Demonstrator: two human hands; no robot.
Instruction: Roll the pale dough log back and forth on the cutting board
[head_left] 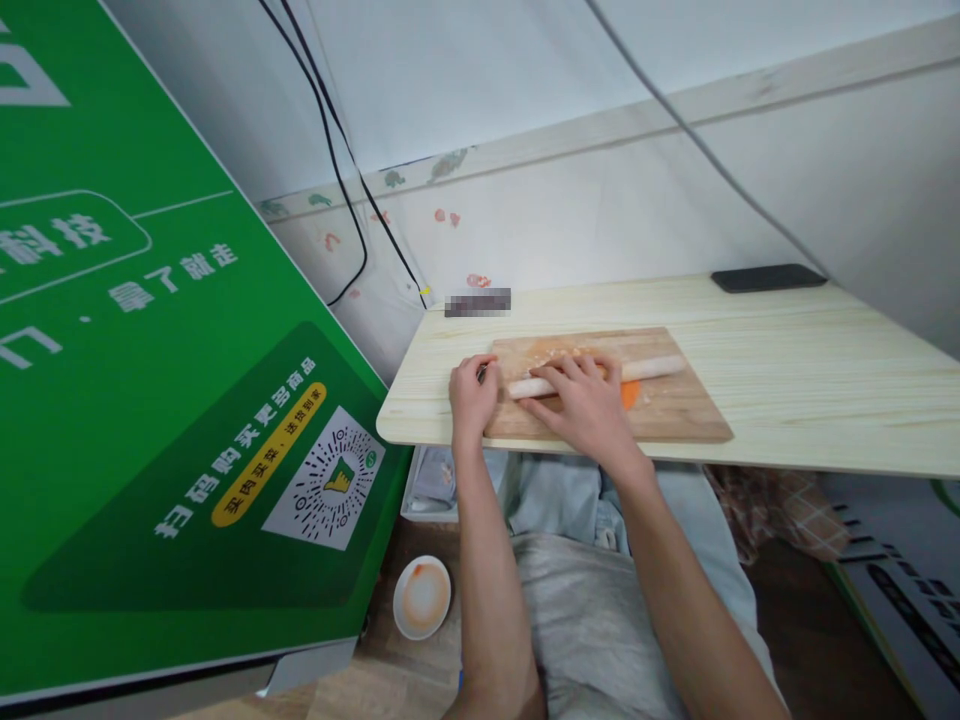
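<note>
Here, the right hand (pixel 581 398) lies outspread over a rolling pin (pixel 654 368) on the wooden board (pixel 679 422) atop the desk (pixel 817 380); the left hand (pixel 474 398) curls beside it, grip unclear.

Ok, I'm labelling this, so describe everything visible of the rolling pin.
The rolling pin is a pale, straight rod, apparently wood, with no handles visible. It lies across the board, its right end slightly farther away, an orange patch beside it. The right hand lies over its middle, hiding part; both ends show.
</note>
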